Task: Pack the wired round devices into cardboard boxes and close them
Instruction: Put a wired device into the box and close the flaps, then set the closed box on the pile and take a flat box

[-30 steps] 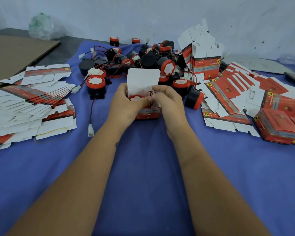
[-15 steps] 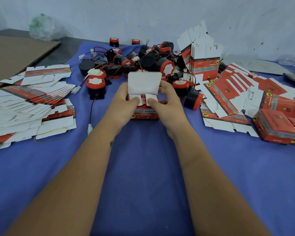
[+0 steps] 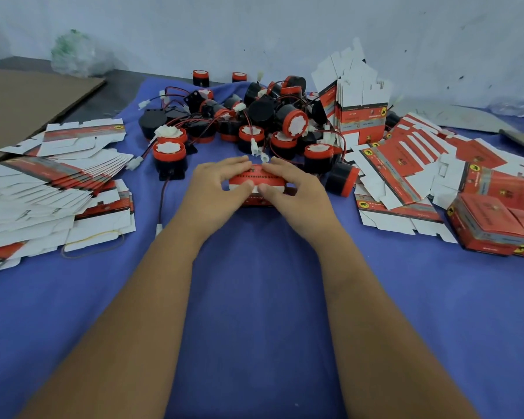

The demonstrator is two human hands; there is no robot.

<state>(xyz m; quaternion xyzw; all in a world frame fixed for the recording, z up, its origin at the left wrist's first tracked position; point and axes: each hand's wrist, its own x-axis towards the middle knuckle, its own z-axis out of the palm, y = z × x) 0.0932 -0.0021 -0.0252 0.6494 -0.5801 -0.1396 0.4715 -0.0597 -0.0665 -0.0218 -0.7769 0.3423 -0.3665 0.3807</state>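
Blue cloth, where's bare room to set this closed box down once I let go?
Bare blue cloth lies near you, around both forearms, between the flat cartons on the left and the closed red boxes on the right. Beyond the box in hand, the pile of wired devices crowds everything.

No wording can be read anywhere. The red box under both hands carries a line of dark print along its top face, too blurred to make out. The flat cartons to the right of the hands show round yellow badges with a dark animal figure. The upright stack of cartons beyond the hands bears small illegible print lines.
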